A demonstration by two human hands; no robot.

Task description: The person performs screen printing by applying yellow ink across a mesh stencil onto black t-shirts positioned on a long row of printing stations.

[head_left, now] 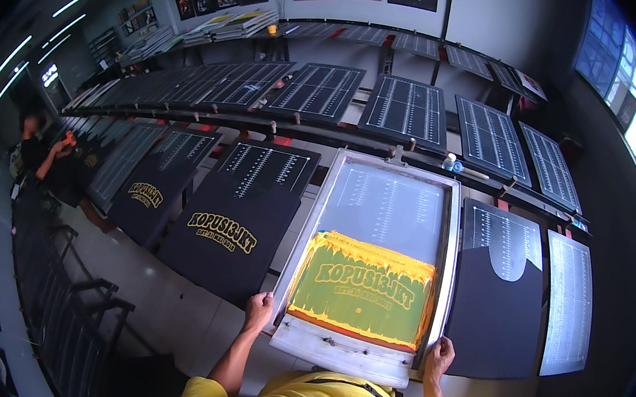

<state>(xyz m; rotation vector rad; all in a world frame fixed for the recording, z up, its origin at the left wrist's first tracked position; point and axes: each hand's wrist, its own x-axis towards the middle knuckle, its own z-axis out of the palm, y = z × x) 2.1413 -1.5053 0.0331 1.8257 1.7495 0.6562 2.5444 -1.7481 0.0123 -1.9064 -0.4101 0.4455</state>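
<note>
Screen frame (373, 265), a flat rectangular printing screen with a pale metal rim, lies on the long desk (171, 291) at its near edge, just in front of the person, over one of the print boards. The left hand (258, 311) closes its grip around the frame's near left corner, fingers curled over the rim. The right hand (438, 357) does the same at the near right corner, thumb and fingers clamped on the rim; both grips are shut on the frame, with nothing else in them.

To handle this step well, my judgement is that the two hands should keep even pressure so the frame stays level and square to the board beneath, and does not slide sideways, since wet ink sits in it.

The frame's mesh is grey and translucent in its far half, with faint ruled lines showing through. The near half is flooded with yellow ink (363, 287) with ragged, dripping edges, and a green patch inside it carries the lettered design. A white squeegee-like bar (342, 350) lies across the near end.

Left of the frame, black shirts (226, 239) with a yellow print lie on neighbouring boards. Right of it, an unprinted black shirt (495, 307) sits on its board. Far along the desk's left end, another person (35, 152) works.
</note>
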